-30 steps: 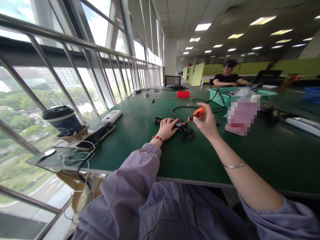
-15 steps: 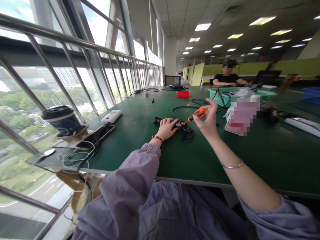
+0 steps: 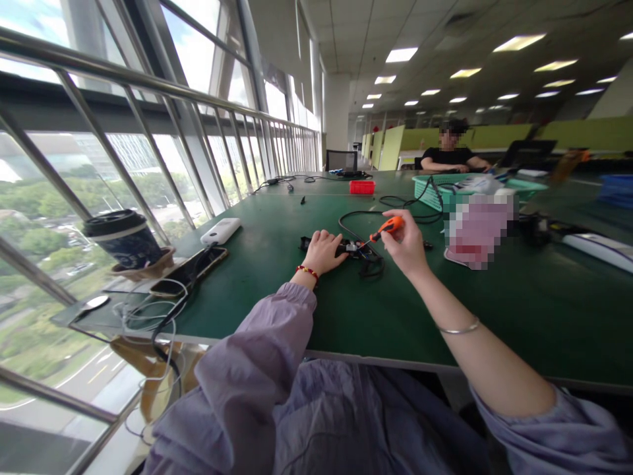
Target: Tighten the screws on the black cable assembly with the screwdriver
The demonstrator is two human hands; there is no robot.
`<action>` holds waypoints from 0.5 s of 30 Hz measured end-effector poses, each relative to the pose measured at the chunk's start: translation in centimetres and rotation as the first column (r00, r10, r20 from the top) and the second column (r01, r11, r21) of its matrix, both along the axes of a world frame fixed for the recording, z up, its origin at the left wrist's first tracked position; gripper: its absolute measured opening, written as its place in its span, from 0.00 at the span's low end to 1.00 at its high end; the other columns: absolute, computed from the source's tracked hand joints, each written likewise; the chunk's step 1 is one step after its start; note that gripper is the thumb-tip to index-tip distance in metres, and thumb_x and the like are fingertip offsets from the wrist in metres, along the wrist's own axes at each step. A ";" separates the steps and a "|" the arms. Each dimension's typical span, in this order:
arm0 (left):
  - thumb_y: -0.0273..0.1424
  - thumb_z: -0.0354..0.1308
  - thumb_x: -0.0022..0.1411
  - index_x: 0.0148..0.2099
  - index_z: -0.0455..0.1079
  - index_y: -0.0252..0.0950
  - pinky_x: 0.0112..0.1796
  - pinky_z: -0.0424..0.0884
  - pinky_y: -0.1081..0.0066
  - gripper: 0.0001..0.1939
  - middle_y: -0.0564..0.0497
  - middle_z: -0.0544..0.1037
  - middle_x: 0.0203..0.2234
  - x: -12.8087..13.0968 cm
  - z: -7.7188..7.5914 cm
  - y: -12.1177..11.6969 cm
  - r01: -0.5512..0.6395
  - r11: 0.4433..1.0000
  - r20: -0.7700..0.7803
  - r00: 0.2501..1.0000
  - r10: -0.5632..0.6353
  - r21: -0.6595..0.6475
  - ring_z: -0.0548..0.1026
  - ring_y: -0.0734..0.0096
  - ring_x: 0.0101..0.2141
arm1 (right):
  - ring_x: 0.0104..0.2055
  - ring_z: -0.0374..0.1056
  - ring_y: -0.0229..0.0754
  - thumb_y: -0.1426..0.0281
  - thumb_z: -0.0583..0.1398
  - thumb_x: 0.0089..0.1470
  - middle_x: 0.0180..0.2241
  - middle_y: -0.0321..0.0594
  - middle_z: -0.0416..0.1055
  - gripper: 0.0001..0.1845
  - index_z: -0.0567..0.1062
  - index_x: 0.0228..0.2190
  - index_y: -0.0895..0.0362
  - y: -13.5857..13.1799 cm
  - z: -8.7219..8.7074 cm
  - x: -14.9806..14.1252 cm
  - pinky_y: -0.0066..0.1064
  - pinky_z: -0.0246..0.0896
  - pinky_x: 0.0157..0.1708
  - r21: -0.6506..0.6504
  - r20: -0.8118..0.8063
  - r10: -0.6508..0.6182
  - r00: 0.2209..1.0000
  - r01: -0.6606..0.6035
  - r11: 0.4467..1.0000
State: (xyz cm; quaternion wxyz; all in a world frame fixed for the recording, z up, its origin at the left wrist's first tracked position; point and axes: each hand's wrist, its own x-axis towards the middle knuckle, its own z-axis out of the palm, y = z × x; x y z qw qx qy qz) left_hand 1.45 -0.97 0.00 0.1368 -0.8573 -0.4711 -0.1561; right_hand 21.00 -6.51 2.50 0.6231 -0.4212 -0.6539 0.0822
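Note:
My right hand [image 3: 406,245] is closed around the orange handle of a screwdriver [image 3: 387,227], its shaft slanting down to the left. The tip meets, or comes very near, the exposed inside of a black device [image 3: 352,247] with small wires; which part it touches is too small to tell. Over the left part of that device lies my left hand [image 3: 324,253], fingers bent round it and holding it against the table. A black cable [image 3: 346,216] loops behind the device, and more dark cable [image 3: 372,265] lies bunched at its right end.
A green basket [image 3: 430,191] with cables and bags stands at back right, by a pink blurred item [image 3: 477,234]. A red box [image 3: 362,187] sits farther back. At left are a white power bank [image 3: 221,230], a phone [image 3: 173,285] and a cup [image 3: 123,244]. Someone [image 3: 448,155] sits opposite.
My right hand's raised fingers have come down and curled in around the screwdriver handle. My left hand and the device have shifted slightly left.

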 end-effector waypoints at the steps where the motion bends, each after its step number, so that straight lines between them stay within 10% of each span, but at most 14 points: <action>1: 0.44 0.49 0.63 0.60 0.63 0.33 0.56 0.51 0.55 0.28 0.41 0.73 0.47 -0.2 0.1 0.1 -0.007 1.000 -0.007 1.000 0.006 -0.025 0.64 0.52 0.52 | 0.23 0.63 0.35 0.67 0.57 0.46 0.28 0.34 0.69 0.15 0.69 0.39 0.55 0.0 0.0 0.0 0.28 0.60 0.24 -0.013 0.003 0.015 1.000 -0.015 1.000; 8: 0.37 0.45 0.66 0.63 0.59 0.38 0.55 0.57 0.63 0.25 0.44 0.68 0.56 -2.6 0.9 1.7 -0.029 0.980 -0.027 0.999 0.024 -0.195 0.65 0.60 0.55 | 0.22 0.64 0.38 0.54 0.54 0.52 0.19 0.36 0.69 0.17 0.73 0.26 0.54 -0.3 0.0 0.1 0.28 0.55 0.22 -0.172 0.126 0.036 0.991 -0.014 0.985; 15: 0.49 0.53 0.56 0.51 0.73 0.37 0.43 0.67 0.71 0.28 0.48 0.78 0.44 -6.2 3.4 2.1 -0.044 0.859 0.068 0.993 0.092 -0.510 0.74 0.61 0.43 | 0.17 0.60 0.35 0.55 0.55 0.53 0.15 0.30 0.63 0.16 0.74 0.31 0.55 -0.5 -0.2 -0.5 0.28 0.56 0.21 -0.350 0.214 0.261 0.941 -0.176 0.920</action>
